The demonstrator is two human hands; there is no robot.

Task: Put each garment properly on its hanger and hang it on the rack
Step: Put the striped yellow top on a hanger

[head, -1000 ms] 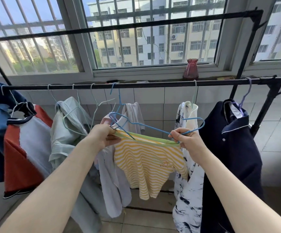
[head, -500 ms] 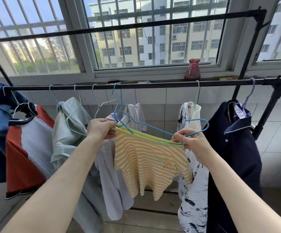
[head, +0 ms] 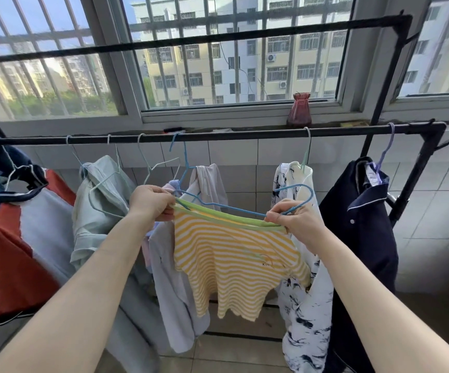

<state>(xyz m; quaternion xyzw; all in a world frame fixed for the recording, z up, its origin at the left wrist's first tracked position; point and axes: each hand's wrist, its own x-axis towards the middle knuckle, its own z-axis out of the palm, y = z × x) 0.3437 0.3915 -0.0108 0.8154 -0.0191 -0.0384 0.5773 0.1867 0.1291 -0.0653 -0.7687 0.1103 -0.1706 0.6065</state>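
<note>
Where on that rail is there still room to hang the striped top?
The widest bare stretch of the rail runs between the blue hanger's hook and the floral shirt's hook. A second gap lies between that shirt and the navy shirt. The left end is crowded with hangers and clothes.

Legible text: one small dark mark on the chest of the yellow striped top (head: 234, 265), beginning "KY", its remaining letters too small to read. White neck label inside the navy garment (head: 363, 238): print blurred, unreadable.
</note>
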